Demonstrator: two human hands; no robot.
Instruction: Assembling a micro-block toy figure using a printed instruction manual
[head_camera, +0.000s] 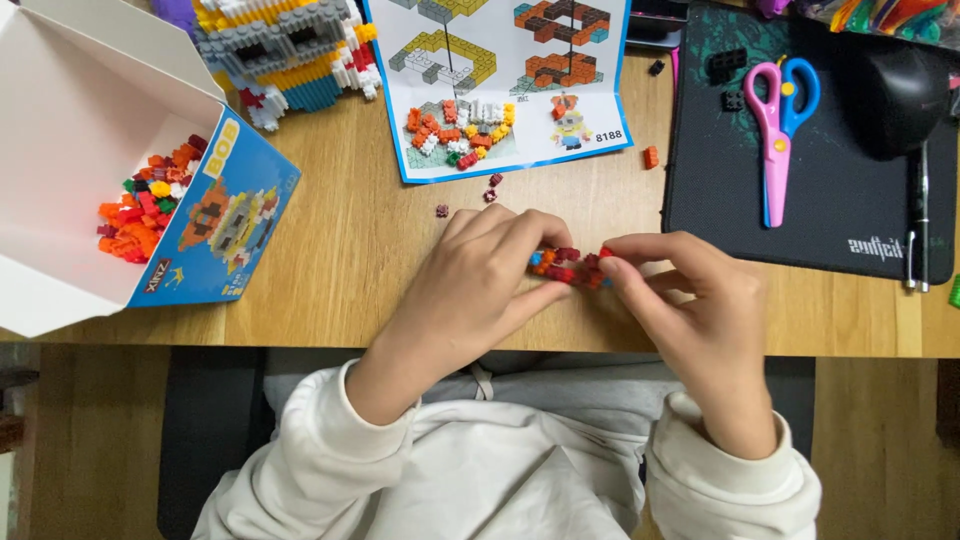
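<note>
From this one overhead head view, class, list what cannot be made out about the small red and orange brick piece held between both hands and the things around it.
- Small red and orange brick piece: left hand and right hand fingers cover its ends; shape unclear.
- Open white cardboard box: cut off by the left edge.
- Grey and yellow brick model: top cut off by the upper edge.
- Loose dark bricks: too small to tell their shape.

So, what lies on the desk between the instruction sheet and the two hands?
In the head view, three small dark red bricks lie loose on bare wood between instruction sheet and hands.
</note>
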